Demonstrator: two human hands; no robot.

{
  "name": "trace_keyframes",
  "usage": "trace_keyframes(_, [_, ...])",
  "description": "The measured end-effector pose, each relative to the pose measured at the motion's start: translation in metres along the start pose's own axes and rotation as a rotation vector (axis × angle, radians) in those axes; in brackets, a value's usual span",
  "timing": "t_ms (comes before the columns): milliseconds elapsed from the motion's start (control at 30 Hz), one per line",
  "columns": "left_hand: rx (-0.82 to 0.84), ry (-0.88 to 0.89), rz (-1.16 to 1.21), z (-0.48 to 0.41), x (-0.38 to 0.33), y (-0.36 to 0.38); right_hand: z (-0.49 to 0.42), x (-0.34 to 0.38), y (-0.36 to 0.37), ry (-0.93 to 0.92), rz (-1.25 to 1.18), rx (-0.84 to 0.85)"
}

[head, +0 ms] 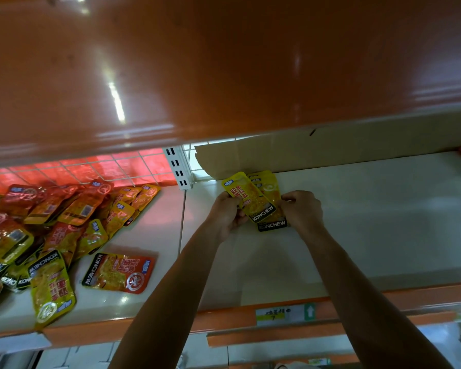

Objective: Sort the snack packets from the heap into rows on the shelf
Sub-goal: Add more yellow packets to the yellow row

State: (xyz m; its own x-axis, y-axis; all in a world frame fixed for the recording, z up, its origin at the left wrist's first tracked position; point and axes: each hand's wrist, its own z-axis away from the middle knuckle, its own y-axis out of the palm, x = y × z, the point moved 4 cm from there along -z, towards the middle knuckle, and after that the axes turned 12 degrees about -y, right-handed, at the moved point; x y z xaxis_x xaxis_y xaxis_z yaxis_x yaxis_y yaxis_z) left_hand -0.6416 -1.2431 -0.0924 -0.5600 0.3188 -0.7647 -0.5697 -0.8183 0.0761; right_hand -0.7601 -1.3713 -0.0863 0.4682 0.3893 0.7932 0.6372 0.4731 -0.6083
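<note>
Shop restocking: a person reaches both bare arms into a shelf (357, 222) and holds a small stack of yellow packets (250, 199) near the back of its white board. The left hand (225, 217) curls fingers and thumb round the stack's left edge. The right hand (302, 209) pinches the right edge between thumb and fingertips. The stack is fanned, with the top packet tilted left over those beneath. The black "KONCHEW" bands point toward the person, and the upper ends lie just beside a cardboard sheet (304, 153) along the back. Whether the stack rests on the board or is held just above it cannot be told.

To the left, past a seam in the board and a white slotted post (177, 167), the heap (51, 222) of red, orange and yellow packets sprawls in front of a wire grid (117, 166). One orange packet (120, 271) lies alone and face up near the heap's right edge, well apart from the hands. A lone yellow pouch (52, 288) lies at the front lip.

A paper label (285, 314) with a green arrow sits on the orange front rail between the two arms. A glossy orange upper shelf (224, 62) fills the top of the view.
</note>
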Motion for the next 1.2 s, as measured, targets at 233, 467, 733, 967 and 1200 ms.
trace_keyframes(233, [-0.006, 0.009, -0.007, 0.003, 0.001, -0.001, 0.004, 0.001, 0.000, -0.019, -0.004, -0.021])
trace_keyframes(467, [-0.084, 0.109, -0.077, 0.011, 0.004, 0.000, 0.004, 0.000, -0.004, -0.036, 0.011, -0.025])
trace_keyframes(733, [-0.091, 0.215, -0.296, 0.018, 0.020, 0.009, 0.006, 0.004, -0.011, -0.073, -0.005, -0.086])
trace_keyframes(967, [-0.236, 0.311, -0.455, 0.021, 0.016, 0.010, 0.013, 0.011, -0.007, -0.117, -0.068, -0.030])
trace_keyframes(1200, [-0.362, 0.391, -0.593, 0.027, 0.016, 0.013, 0.015, 0.007, -0.008, -0.101, -0.024, -0.046])
